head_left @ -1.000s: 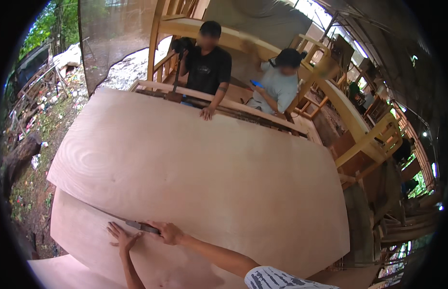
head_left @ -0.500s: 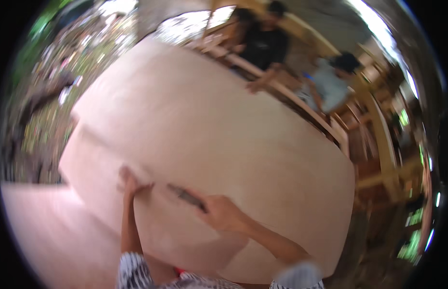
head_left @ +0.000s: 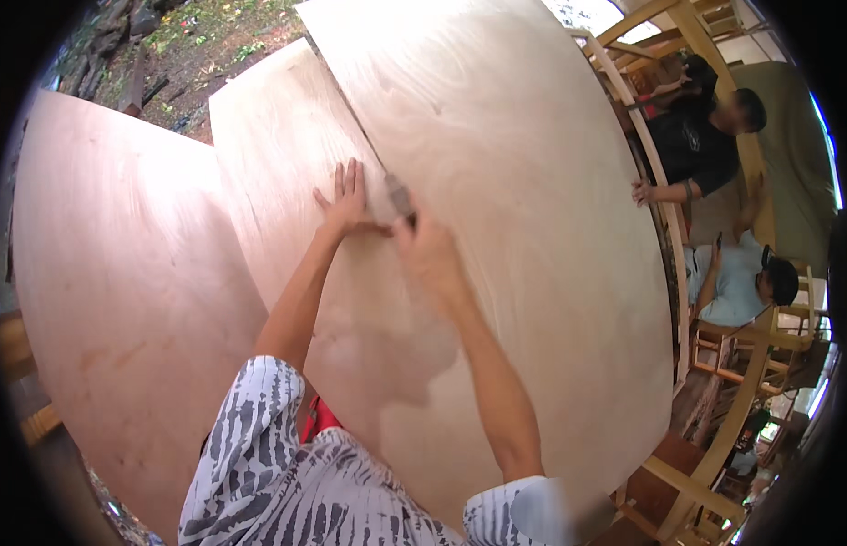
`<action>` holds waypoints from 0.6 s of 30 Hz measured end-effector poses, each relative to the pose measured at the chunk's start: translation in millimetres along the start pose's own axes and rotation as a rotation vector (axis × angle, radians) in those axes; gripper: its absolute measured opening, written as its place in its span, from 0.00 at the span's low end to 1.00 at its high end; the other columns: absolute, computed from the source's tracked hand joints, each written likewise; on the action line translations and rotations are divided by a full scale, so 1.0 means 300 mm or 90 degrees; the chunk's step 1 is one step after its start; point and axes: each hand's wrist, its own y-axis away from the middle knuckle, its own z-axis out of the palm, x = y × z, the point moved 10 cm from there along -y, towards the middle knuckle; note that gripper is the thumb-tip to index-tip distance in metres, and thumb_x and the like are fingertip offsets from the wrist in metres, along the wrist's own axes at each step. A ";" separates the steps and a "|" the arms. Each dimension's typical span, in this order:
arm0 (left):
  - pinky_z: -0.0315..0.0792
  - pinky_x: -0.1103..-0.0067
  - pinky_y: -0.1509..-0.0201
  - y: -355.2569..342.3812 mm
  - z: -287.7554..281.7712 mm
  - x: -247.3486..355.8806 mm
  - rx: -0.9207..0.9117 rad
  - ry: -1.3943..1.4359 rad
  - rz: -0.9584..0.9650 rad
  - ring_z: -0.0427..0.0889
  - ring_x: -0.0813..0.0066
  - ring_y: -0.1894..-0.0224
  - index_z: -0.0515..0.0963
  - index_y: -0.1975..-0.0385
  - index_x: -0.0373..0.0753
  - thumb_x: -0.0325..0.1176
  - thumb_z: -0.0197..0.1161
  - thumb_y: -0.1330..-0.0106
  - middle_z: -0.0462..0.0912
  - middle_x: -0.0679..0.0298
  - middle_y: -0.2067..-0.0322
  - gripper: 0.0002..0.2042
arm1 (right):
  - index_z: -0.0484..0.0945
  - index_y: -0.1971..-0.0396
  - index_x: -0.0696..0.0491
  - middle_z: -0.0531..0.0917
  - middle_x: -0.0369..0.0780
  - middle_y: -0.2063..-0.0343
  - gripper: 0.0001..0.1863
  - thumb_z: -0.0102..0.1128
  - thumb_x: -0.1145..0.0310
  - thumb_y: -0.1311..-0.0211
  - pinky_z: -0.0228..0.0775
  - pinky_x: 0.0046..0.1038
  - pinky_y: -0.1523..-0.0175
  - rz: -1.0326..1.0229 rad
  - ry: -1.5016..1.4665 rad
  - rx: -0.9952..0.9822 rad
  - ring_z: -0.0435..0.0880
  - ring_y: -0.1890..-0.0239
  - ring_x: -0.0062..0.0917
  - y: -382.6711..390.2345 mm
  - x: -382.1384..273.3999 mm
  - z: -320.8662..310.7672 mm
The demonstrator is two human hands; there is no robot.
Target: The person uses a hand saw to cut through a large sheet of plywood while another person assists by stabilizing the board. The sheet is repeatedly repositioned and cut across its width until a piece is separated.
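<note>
A large plywood sheet [head_left: 551,237] spreads in front of me, with a dark, narrow gap running from its far edge toward my hands. Left of the gap, a strip of the plywood [head_left: 278,146] sits slightly out of line with the rest. My left hand [head_left: 346,207] lies flat on this strip, fingers spread and thumb stretched toward the gap's near end. My right hand [head_left: 431,250] is wrapped round the dark handle of a grey-bladed hand tool [head_left: 399,194]. Its blade is at the near end of the gap; blur hides its exact kind.
Another plywood sheet [head_left: 123,273] lies to the left. Along the right edge runs a wooden frame [head_left: 660,182]. A person in black [head_left: 696,141] rests a hand at that edge; a person in light clothing [head_left: 737,282] sits nearby. Littered ground [head_left: 223,45] shows beyond.
The view has swung, so the plywood now appears turned and the people are farther right. The tool, held in my right hand throughout, now points away from me along the gap.
</note>
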 end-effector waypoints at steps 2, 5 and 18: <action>0.27 0.24 0.29 0.050 -0.031 -0.057 -0.004 -0.009 -0.010 0.24 0.55 0.16 0.32 0.19 0.37 0.71 0.82 0.74 0.30 0.61 0.16 0.85 | 0.70 0.30 0.54 0.84 0.60 0.65 0.29 0.57 0.59 0.28 0.76 0.48 0.56 0.046 -0.031 -0.066 0.86 0.60 0.56 0.045 -0.073 -0.062; 0.27 0.25 0.28 0.038 -0.042 -0.078 -0.008 -0.024 -0.035 0.25 0.55 0.16 0.33 0.18 0.37 0.71 0.82 0.75 0.32 0.61 0.16 0.85 | 0.69 0.30 0.55 0.83 0.58 0.72 0.30 0.57 0.60 0.28 0.75 0.46 0.60 0.056 0.009 -0.125 0.87 0.68 0.50 0.198 -0.147 -0.219; 0.28 0.25 0.28 0.065 -0.055 0.026 -0.006 0.006 -0.011 0.25 0.55 0.16 0.35 0.18 0.37 0.71 0.82 0.74 0.33 0.59 0.16 0.84 | 0.70 0.32 0.61 0.83 0.55 0.73 0.28 0.56 0.61 0.26 0.74 0.40 0.61 0.100 -0.043 -0.121 0.83 0.74 0.40 0.088 -0.090 -0.262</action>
